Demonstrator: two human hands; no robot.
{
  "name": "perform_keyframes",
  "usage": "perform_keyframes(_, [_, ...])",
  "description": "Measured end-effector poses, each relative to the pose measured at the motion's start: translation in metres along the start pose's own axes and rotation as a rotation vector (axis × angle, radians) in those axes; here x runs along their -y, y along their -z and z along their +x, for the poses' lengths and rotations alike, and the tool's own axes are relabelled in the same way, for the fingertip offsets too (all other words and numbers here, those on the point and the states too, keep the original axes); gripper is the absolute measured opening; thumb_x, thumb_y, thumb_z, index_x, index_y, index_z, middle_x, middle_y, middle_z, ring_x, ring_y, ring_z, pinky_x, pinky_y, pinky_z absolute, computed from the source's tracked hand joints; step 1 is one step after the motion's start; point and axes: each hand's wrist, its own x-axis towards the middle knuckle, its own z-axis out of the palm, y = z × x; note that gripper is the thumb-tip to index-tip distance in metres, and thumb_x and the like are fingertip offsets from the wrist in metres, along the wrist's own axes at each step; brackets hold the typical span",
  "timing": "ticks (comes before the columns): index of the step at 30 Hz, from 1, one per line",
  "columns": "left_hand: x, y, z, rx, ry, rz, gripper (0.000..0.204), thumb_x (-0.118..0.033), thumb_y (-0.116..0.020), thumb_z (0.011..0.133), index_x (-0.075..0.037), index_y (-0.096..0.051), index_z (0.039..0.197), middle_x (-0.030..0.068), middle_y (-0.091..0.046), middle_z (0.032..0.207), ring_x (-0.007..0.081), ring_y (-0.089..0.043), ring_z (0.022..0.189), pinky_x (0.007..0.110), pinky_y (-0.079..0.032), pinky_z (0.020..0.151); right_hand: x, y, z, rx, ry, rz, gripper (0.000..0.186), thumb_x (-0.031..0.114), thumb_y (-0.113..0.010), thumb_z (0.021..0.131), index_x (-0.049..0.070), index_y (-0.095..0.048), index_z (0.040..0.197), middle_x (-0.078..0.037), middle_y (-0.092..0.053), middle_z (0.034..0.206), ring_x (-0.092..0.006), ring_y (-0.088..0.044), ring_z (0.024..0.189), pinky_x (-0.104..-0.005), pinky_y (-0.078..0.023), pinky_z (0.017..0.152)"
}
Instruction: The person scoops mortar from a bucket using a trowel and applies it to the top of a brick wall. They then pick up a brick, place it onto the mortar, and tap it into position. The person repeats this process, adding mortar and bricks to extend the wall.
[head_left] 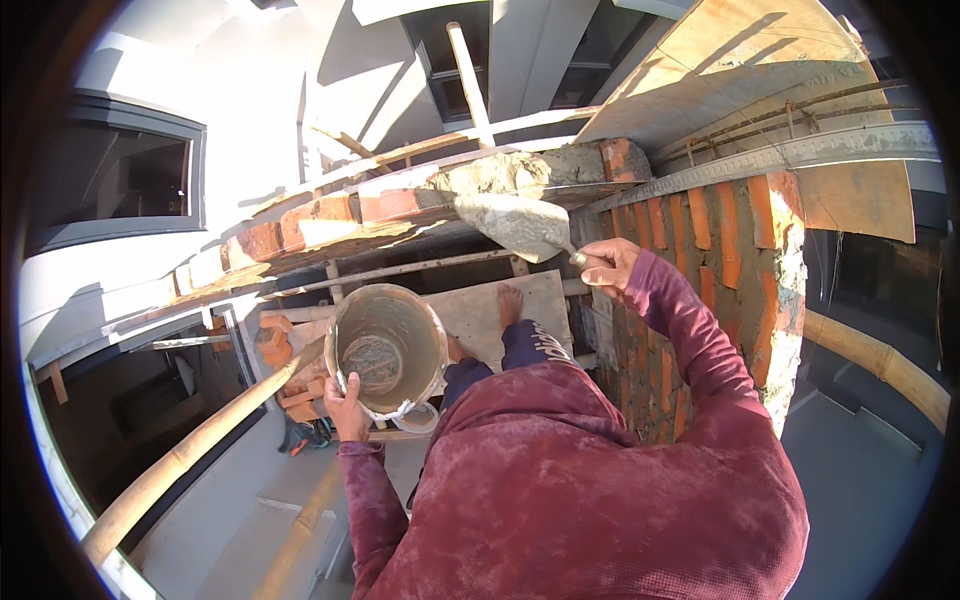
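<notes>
My left hand (347,408) grips the rim of a mortar-smeared bucket (436,345), tilted so its inside faces up, with a little grey mortar (372,360) at the bottom. In my right hand (612,268) is the handle of a trowel (518,226). Its broad blade, coated with mortar, lies against the near edge of a brick course (390,203). Wet mortar (500,174) is heaped along the top of that course, just beyond the blade. A single brick (625,160) stands at the right end of the mortar bed.
A brick wall (735,240) with rough joints rises at my right, a long metal straightedge (800,150) above it. I stand on a plywood board (480,305). Bamboo poles (200,460) cross the left side, near loose bricks (300,395). A plywood sheet (740,50) leans at the far right.
</notes>
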Motion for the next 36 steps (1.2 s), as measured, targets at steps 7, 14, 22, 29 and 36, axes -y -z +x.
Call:
perform_keyframes(7, [0.085, 0.072, -0.046, -0.442, 0.347, -0.026, 0.021, -0.006, -0.068, 0.083, -0.004, -0.054, 0.1, 0.0033, -0.059, 0.088, 0.013, -0.057, 0.077, 0.029, -0.047, 0.072, -0.006, 0.023, 0.051, -0.674, 0.136, -1.058, 0.034, 0.023, -0.063, 0.084, 0.005, -0.055, 0.112, -0.021, -0.064, 0.099, -0.041, -0.062, 0.093, -0.0476, -0.051, 0.081])
perform_keyframes(14, [0.153, 0.106, -0.103, -0.718, 0.637, -0.484, 0.038, -0.014, -0.064, 0.085, -0.011, -0.047, 0.119, 0.0118, -0.058, 0.12, 0.0338, -0.059, 0.107, 0.06, -0.047, 0.083, -0.013, -0.015, 0.047, -0.868, 0.307, -0.964, 0.041, 0.023, -0.065, 0.082, 0.001, -0.058, 0.116, -0.024, -0.066, 0.098, -0.0415, -0.064, 0.093, -0.0444, -0.052, 0.081])
perform_keyframes(22, [0.267, 0.113, -0.105, -0.778, 0.704, -1.155, 0.042, -0.02, -0.051, 0.097, -0.006, -0.041, 0.135, 0.0203, -0.052, 0.13, 0.0365, -0.055, 0.119, 0.056, -0.049, 0.093, -0.068, -0.085, 0.062, -0.366, -0.071, -1.017, 0.034, 0.029, -0.069, 0.071, 0.002, -0.064, 0.09, -0.021, -0.066, 0.083, -0.0397, -0.065, 0.08, -0.0449, -0.051, 0.074])
perform_keyframes(29, [0.313, 0.134, -0.052, -0.86, 0.826, -1.383, 0.057, -0.025, -0.055, 0.096, -0.013, -0.031, 0.146, 0.0143, -0.031, 0.152, 0.0352, -0.034, 0.137, 0.051, -0.038, 0.106, -0.094, -0.154, 0.096, -0.189, -0.225, -1.045, 0.03, 0.028, -0.068, 0.076, 0.0, -0.065, 0.088, -0.016, -0.066, 0.076, -0.0297, -0.064, 0.072, -0.0417, -0.049, 0.066])
perform_keyframes(36, [0.314, 0.173, -0.016, -1.079, 0.752, -1.481, 0.055, -0.022, -0.061, 0.093, -0.007, -0.04, 0.141, 0.0132, -0.041, 0.141, 0.0343, -0.049, 0.121, 0.043, -0.049, 0.095, -0.061, -0.217, 0.114, -0.135, -0.26, -0.936, 0.029, 0.027, -0.067, 0.077, 0.0, -0.065, 0.087, -0.014, -0.065, 0.074, -0.0266, -0.062, 0.069, -0.0399, -0.048, 0.064])
